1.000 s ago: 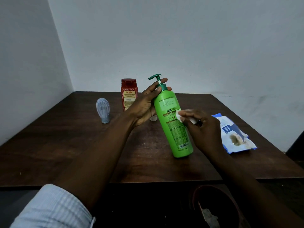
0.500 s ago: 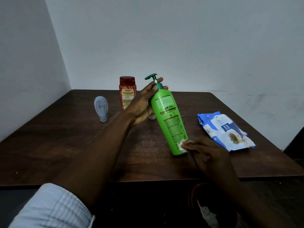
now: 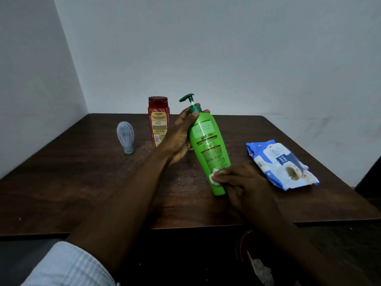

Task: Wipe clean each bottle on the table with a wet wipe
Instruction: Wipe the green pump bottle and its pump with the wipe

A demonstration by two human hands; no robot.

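A green pump bottle [image 3: 208,145] leans tilted with its base on the dark wooden table [image 3: 82,193]. My left hand [image 3: 181,135] grips its neck and shoulder just below the pump. My right hand [image 3: 245,186] presses a small white wet wipe [image 3: 213,177] against the bottle's lower front, near the base. A red bottle [image 3: 158,120] stands upright behind my left hand. A small pale grey bottle [image 3: 126,137] stands cap-down to its left.
A blue and white wet wipe pack [image 3: 282,164] lies on the table's right side. Below the table's near edge is a dark round bin [image 3: 249,244] with a crumpled wipe [image 3: 261,271] inside. Walls close off the back and left.
My right hand slid the wipe from the middle of the green bottle down to its lower part. The left hand kept its grip near the pump, with the bottle staying tilted.
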